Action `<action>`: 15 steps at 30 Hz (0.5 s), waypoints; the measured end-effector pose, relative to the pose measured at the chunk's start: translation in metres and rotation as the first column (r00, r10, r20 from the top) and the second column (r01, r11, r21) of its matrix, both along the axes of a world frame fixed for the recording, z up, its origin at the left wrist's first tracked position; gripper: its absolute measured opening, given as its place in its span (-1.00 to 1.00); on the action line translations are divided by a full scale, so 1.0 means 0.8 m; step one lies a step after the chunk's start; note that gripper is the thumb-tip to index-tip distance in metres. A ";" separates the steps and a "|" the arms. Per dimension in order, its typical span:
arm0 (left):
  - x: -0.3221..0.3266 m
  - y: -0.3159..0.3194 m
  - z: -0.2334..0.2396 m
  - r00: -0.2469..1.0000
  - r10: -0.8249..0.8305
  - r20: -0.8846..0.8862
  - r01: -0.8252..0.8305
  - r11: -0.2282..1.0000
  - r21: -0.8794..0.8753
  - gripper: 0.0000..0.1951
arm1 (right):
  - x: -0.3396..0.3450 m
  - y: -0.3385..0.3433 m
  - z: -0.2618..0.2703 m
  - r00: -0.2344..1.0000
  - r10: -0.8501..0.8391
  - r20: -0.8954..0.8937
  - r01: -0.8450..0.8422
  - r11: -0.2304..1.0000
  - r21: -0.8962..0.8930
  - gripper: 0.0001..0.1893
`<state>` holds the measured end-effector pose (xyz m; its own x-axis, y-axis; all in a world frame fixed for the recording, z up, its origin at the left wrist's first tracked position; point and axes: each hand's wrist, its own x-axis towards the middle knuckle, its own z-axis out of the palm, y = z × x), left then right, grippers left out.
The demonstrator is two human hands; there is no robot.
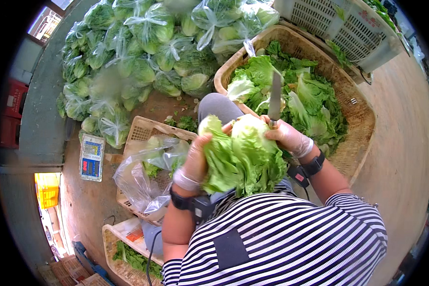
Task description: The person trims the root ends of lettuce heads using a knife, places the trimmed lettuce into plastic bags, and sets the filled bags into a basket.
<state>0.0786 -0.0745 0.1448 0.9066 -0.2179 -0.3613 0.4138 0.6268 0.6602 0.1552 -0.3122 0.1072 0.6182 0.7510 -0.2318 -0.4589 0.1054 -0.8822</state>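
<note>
A head of leafy green lettuce is held over my lap, between my two hands in clear gloves. My left hand grips its left side, the fingers reaching in among the leaves. My right hand holds a knife, blade pointing up and away from me, while the thumb and fingers touch the lettuce's right side near its base. Beyond the knife, a large tan plastic basket holds loose lettuce leaves. A clear plastic bag lies over a smaller tan crate with greens in it, left of my left hand.
Many bagged lettuce heads are piled at the upper left. A digital scale stands left of the small crate. A white slatted crate is at the upper right. Another tan basket with leaves lies at the lower left; a black cable hangs beside it.
</note>
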 end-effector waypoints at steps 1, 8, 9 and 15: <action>0.011 0.012 0.009 1.000 -0.012 0.026 0.010 0.996 0.088 -0.38 | -0.002 -0.007 -0.008 0.998 -0.026 -0.049 0.028 0.999 0.034 -0.16; 0.121 -0.051 0.069 0.718 -0.097 0.689 -0.140 0.950 0.279 -0.39 | -0.030 -0.026 -0.053 0.949 -0.121 -0.292 0.199 0.946 0.256 -0.17; 0.125 -0.074 0.069 0.759 -0.126 0.639 -0.195 0.893 0.407 -0.08 | -0.030 -0.029 -0.050 0.942 -0.164 -0.292 0.239 0.940 0.241 -0.18; 0.063 -0.058 0.023 0.859 -0.415 0.301 0.076 0.684 0.726 0.10 | -0.021 -0.039 -0.009 0.892 -0.427 -0.148 0.451 0.866 0.219 -0.39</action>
<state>0.1286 -0.1211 0.1629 0.9451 -0.3080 -0.1092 0.0687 -0.1394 0.9878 0.1382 -0.3437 0.0998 0.8819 0.4466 -0.1507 -0.3922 0.5181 -0.7601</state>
